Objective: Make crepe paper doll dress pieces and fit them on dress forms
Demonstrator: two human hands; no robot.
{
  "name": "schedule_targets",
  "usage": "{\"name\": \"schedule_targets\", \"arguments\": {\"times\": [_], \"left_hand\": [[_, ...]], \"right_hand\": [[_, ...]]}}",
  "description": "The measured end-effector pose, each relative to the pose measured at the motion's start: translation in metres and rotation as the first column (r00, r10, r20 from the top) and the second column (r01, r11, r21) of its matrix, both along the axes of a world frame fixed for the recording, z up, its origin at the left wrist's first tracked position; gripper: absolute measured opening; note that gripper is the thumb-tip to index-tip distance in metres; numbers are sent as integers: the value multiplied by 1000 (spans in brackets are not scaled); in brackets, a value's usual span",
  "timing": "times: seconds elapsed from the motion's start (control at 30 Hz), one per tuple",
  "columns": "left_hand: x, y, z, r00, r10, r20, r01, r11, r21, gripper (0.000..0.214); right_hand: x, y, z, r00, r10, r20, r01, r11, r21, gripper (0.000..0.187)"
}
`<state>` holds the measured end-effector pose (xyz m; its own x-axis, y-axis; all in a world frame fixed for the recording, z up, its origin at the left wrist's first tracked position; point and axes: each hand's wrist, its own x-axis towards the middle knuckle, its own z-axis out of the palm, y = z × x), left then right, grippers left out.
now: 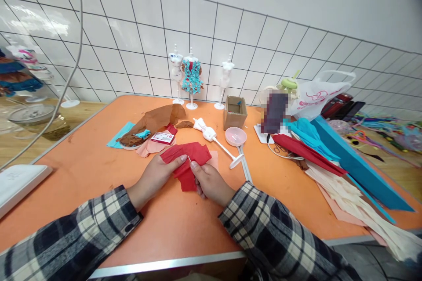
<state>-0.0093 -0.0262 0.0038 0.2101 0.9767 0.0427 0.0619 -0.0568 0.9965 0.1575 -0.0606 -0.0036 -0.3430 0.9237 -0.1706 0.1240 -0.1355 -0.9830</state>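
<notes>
A piece of red crepe paper (187, 154), wrinkled and uneven at its edges, is held between both hands above the orange table. My left hand (161, 174) pinches its left side, thumb on top. At the middle of the paper, my right hand (211, 178) has thumb and fingers closed on it. A thin pale sliver, too small to name, shows by the right thumb tip. Just beyond the hands a small white dress-form mannequin (208, 133) lies on its side, its stand (236, 161) toward the right.
Brown crepe paper (158, 120) and a small red-and-white box (164, 138) lie left. Behind are upright mannequins, one in blue ruffles (191, 77), a cardboard box (235, 113) and a pink bowl (235, 136). Right are a propped phone (274, 112), its cable and folded papers (310, 153).
</notes>
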Motion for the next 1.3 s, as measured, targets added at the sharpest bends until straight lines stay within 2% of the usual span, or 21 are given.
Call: {"name": "schedule_targets", "arguments": {"times": [0.33,0.67,1.0,1.13,1.3], "left_hand": [[4,-5,5,999,41,-32,-39,997,66,46],[6,-7,9,997,22,71,-25,999,41,47],[7,-9,12,1000,-12,25,10,997,78,59],[5,-9,11,998,-46,44,43,997,61,63],[4,-6,9,990,-38,133,38,999,1,54]], "right_hand": [[0,-3,6,999,15,-49,-14,1000,18,55],[-1,-3,8,1000,10,-8,-10,1000,1,61],[0,-2,4,999,10,-48,-10,1000,5,54],[0,-2,6,998,17,-60,-16,1000,11,49],[0,-3,7,999,25,-37,-24,1000,11,50]]}}
